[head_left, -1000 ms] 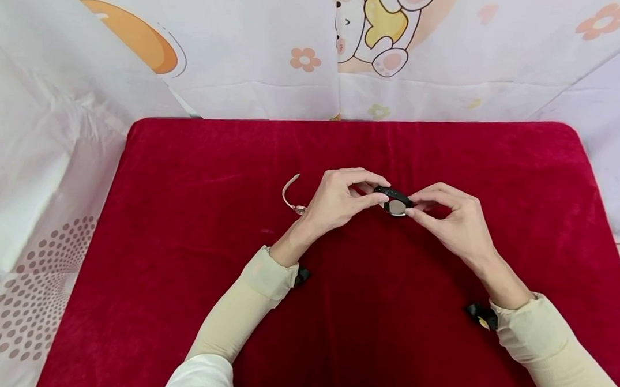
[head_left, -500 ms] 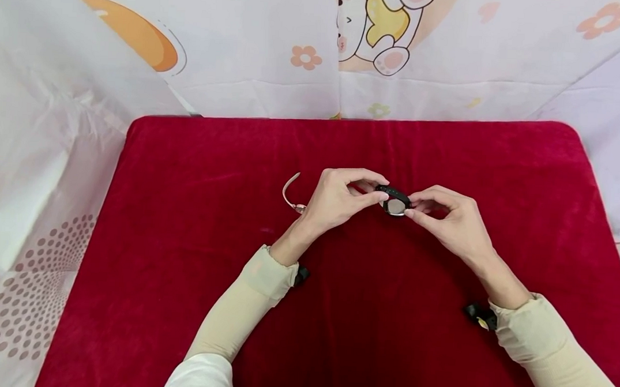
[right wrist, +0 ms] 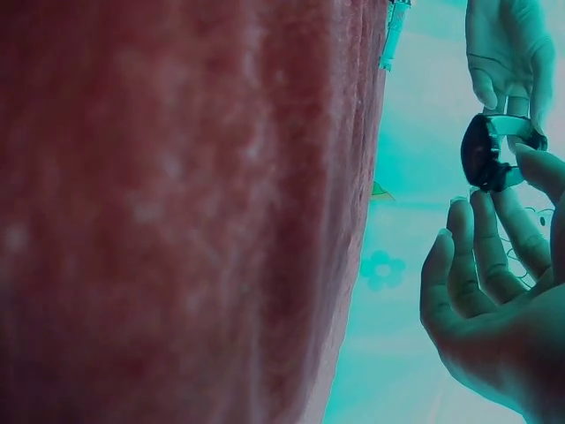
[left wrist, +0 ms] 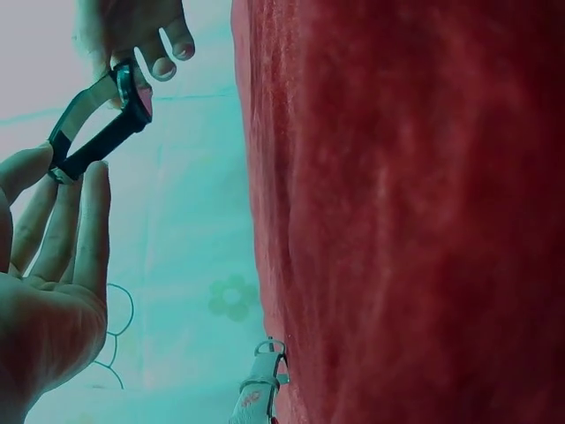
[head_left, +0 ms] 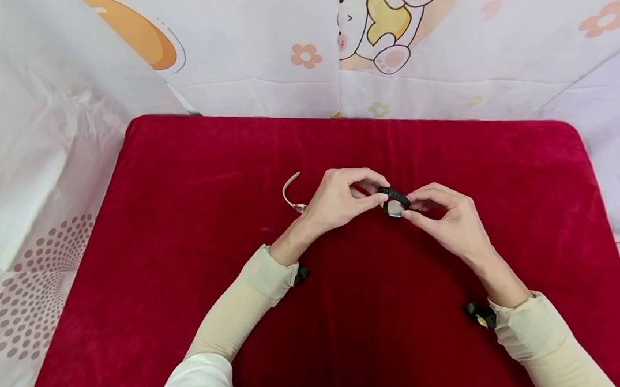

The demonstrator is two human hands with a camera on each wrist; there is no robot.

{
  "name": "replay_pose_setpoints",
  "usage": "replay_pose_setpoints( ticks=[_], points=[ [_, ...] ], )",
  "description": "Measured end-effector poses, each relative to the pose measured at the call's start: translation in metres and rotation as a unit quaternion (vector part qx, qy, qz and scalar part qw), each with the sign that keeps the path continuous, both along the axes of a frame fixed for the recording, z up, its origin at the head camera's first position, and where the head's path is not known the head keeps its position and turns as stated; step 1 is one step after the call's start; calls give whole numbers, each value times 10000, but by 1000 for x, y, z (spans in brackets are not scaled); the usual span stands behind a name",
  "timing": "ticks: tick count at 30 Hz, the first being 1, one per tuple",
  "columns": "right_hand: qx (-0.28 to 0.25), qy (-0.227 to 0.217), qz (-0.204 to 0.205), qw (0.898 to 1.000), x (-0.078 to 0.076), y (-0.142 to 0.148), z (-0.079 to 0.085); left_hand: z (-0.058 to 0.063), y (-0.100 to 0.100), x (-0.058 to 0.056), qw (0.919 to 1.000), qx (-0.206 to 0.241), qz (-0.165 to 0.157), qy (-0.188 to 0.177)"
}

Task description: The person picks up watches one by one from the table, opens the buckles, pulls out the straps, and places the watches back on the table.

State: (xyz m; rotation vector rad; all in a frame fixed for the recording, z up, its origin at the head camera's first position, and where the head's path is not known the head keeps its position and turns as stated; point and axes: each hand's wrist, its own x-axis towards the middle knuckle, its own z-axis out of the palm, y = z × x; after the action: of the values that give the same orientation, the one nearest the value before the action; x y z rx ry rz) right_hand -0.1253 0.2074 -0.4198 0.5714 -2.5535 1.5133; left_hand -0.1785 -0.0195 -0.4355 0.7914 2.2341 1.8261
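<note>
A black wristwatch (head_left: 395, 208), its strap bent round into a loop, is held up above the red cloth between both hands. My left hand (head_left: 335, 201) pinches the strap side between thumb and fingers; in the left wrist view the hand (left wrist: 57, 309) grips the strap end. From the other side, my right hand (head_left: 453, 220) pinches the watch near its case with thumb and fingertips. The right wrist view shows the dark watch face (right wrist: 478, 152) turned sideways. A second watch with a thin pale pink strap (head_left: 286, 193) lies left of my left hand, partly hidden behind the wrist.
Red velvety cloth (head_left: 195, 211) covers the table. A white curtain (head_left: 243, 46) with cartoon prints hangs behind it and along the left side. Small black devices sit at both wrists, such as the one at the right cuff (head_left: 481, 315).
Both hands keep their grip on the black wristwatch. The right hand and the watch have shifted very slightly left. The pink-strapped watch stays in place.
</note>
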Motion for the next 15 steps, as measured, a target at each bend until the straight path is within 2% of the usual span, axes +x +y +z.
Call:
replay_pose_setpoints(
  ticks=[4,11,15],
  points=[
    [43,132,59,9999,-1,-2,1,-1,3,0,9998,-169,-136,-15],
    [69,361,204,9991,-3,-6,1,-3,6,0,9983,-227,-346,398],
    [54,558,233,9982,-4,-9,2,-4,8,-1,9977,-241,-406,476]
  ],
)
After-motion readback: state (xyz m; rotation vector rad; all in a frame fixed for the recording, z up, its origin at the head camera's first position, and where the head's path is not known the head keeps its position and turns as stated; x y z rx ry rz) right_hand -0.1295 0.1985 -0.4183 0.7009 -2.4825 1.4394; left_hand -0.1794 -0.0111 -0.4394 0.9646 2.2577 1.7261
